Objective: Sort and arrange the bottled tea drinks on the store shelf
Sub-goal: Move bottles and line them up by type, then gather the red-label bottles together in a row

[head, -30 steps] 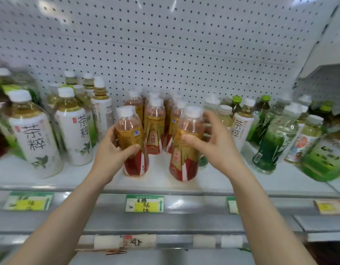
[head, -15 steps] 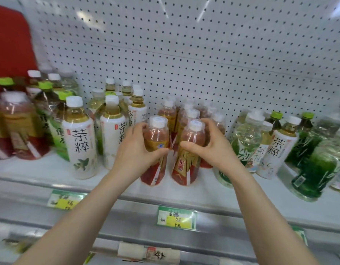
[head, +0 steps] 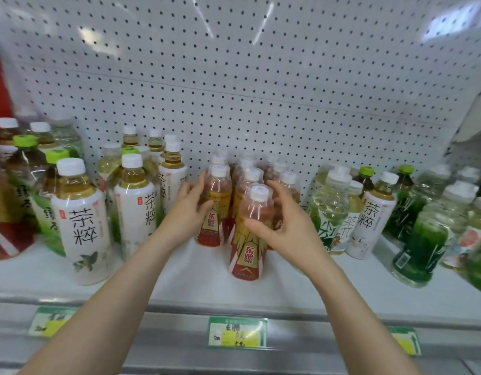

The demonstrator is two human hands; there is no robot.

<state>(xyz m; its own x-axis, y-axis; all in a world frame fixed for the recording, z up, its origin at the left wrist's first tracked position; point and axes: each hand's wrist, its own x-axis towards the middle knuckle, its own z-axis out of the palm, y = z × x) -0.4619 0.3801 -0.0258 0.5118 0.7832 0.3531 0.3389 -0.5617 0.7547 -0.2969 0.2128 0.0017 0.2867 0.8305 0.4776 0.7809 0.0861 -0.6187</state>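
Two amber bottles with red and gold labels stand at the middle of the white shelf [head: 196, 280]. My left hand [head: 189, 212] is wrapped around the left one [head: 216, 209], which stands back among several like bottles [head: 250, 177]. My right hand [head: 281, 226] grips the right one [head: 250, 239] from its right side; this bottle stands nearer the shelf's front, upright. White-labelled tea bottles [head: 82, 226] stand to the left. Green tea bottles [head: 420, 239] stand to the right.
A white pegboard [head: 234, 90] backs the shelf. Price tags [head: 236, 332] hang on the front rail. Bottles with green caps [head: 25, 163] crowd the far left. A tall pale bottle [head: 330, 209] and a white-labelled one [head: 369, 220] stand just right of my right hand.
The view has shifted left and closer. My left hand pushed its bottle back into the row behind. My right hand's bottle now stands apart, nearer the shelf front.
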